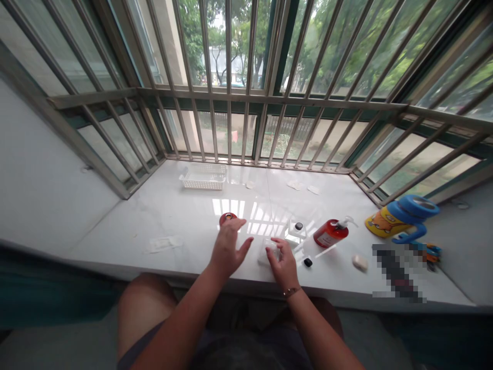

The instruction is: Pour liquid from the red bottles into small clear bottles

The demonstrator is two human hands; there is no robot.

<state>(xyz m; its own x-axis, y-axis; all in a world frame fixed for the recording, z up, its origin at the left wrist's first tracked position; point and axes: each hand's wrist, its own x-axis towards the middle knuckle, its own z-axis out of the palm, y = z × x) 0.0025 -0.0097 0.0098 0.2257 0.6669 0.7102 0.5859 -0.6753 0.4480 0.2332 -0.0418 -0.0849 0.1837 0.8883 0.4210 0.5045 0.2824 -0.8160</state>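
My left hand (228, 246) is raised over the white ledge, fingers stretched out and thumb apart, with nothing in it. Just beyond its fingertips stands a small round red object (225, 218), partly hidden by the hand. My right hand (284, 263) has its thumb and fingers closed on a small clear container (265, 257) at the ledge's front; its exact kind is hard to make out. To the right of that hand lies a small black cap (308, 262). Behind it stands a clear square bottle (296, 235) with a black top.
A red pump bottle (329, 234), a pale soap-like piece (360, 263), a blue-and-yellow flask (396, 218) and a blurred dark item (398, 272) are on the right. A white basket (204, 181) sits at the back left. Crumpled tissue (165, 244) lies left. Metal bars (269, 100) close off the window.
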